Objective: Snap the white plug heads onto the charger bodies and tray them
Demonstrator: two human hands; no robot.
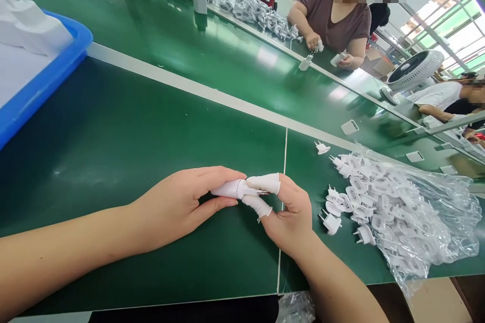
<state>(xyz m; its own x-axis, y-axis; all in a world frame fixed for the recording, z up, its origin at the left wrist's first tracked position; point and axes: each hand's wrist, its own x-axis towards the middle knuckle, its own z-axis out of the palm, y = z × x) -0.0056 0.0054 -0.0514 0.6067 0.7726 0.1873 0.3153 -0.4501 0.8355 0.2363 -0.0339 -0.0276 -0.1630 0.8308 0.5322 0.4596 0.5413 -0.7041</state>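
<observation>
My left hand (182, 204) is closed around a small white plastic charger part (233, 189), held just above the green table (113, 136). My right hand (290, 217) wears white finger cots on thumb and forefinger and pinches the part's right end. Both hands meet over the seam in the table. Right of my right hand lies a heap of white plug pieces (356, 197) spilling out of a clear plastic bag (428, 212).
A blue tray (41, 86) with white chargers sits at the far left. A shiny green conveyor (227, 50) runs behind. Across it a person (333, 15) handles white parts beside another pile of bags (242, 0). A white fan (415, 70) stands at right.
</observation>
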